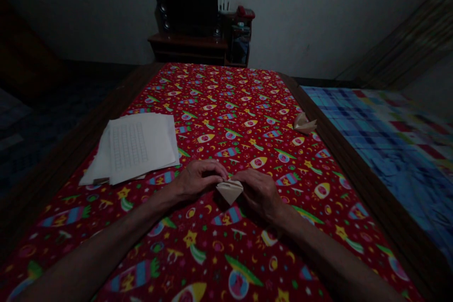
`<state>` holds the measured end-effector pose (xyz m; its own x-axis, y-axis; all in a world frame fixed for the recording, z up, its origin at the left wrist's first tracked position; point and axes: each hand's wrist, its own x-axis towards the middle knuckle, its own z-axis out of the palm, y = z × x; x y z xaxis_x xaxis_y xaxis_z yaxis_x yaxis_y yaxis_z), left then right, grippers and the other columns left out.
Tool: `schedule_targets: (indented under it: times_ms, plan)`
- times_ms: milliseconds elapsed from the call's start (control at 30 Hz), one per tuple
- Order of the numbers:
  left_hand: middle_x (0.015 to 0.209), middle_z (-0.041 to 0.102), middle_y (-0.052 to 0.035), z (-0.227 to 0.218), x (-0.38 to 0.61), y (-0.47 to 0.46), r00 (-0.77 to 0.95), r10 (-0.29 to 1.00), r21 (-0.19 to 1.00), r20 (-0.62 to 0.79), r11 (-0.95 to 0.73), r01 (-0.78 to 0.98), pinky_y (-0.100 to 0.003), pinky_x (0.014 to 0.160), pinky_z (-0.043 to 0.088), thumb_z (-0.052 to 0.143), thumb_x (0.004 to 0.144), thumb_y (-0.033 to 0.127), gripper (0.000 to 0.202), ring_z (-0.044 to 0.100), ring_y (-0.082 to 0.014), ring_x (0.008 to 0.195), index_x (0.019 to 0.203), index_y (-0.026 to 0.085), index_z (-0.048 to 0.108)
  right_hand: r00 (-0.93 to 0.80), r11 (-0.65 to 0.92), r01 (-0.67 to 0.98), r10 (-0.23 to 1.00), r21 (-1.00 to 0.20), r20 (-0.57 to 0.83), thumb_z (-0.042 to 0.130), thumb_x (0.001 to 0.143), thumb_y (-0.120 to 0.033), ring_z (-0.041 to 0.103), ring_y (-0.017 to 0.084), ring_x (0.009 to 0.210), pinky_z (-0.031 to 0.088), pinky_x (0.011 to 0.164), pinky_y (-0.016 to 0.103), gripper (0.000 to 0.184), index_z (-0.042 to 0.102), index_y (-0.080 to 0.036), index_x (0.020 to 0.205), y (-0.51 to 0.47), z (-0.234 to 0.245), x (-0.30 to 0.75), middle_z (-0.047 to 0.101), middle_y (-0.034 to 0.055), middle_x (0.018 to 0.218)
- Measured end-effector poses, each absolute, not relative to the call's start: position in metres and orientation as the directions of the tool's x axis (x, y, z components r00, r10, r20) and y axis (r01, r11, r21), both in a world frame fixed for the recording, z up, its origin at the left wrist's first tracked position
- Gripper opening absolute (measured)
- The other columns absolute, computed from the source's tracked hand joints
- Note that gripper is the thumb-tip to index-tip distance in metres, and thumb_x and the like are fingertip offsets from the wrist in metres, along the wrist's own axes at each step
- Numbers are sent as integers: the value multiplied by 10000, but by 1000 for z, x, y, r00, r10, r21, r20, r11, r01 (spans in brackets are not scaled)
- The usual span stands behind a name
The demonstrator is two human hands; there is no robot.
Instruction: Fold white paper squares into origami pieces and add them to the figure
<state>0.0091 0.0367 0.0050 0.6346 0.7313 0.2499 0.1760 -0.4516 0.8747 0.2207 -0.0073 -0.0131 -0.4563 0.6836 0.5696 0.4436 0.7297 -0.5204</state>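
Note:
A small folded paper piece (230, 190) lies on the red rocket-patterned cloth (226, 104) in front of me, its point toward me. My left hand (198, 180) has its fingers curled and pressed on the piece's upper left edge. My right hand (260, 191) is curled over its upper right edge, fingers pinching the fold. Both forearms rest on the cloth.
A stack of white sheets (136, 147) lies to the left. Another folded paper shape (304, 124) sits near the cloth's right edge. A blue checked mattress (389, 141) lies to the right. A dark screen (190, 7) stands on a wooden cabinet (187, 49) at the back wall.

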Motion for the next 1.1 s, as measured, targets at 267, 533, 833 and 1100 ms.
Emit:
schedule_targets:
  times_ms: [267,533,833,1100]
  plan:
    - [776,633,-32,2,8,27,558,697,666,450,-678,310,-221,639,475,553,820,141,91,602,-115,706,739,152,593,-416,700,502,711,-509,567,496,872,-163,614,145,744,483,672,256,136,597,-172,963,-9,-15,221,672,59,831]
    - [900,612,-46,0,-3,38,608,693,560,387,-700,442,-261,756,485,486,884,164,99,593,-141,852,855,162,581,-369,614,622,777,-486,510,471,850,-167,546,135,630,423,597,234,106,577,-166,839,-9,-15,221,598,31,703]
    - [1123,568,-77,6,12,-2,593,676,477,437,-733,484,-326,890,478,575,864,282,333,544,-189,1037,1175,189,500,-368,566,771,770,-291,521,436,846,-170,438,129,548,323,535,250,178,494,-180,678,-10,-17,217,523,11,615]
    - [974,582,-42,-12,13,-3,534,723,440,439,-691,573,-271,785,493,457,892,111,197,584,-157,876,1063,183,522,-470,626,771,685,-119,557,459,898,-214,526,143,625,341,564,256,156,604,-165,874,-13,-14,213,613,25,682]
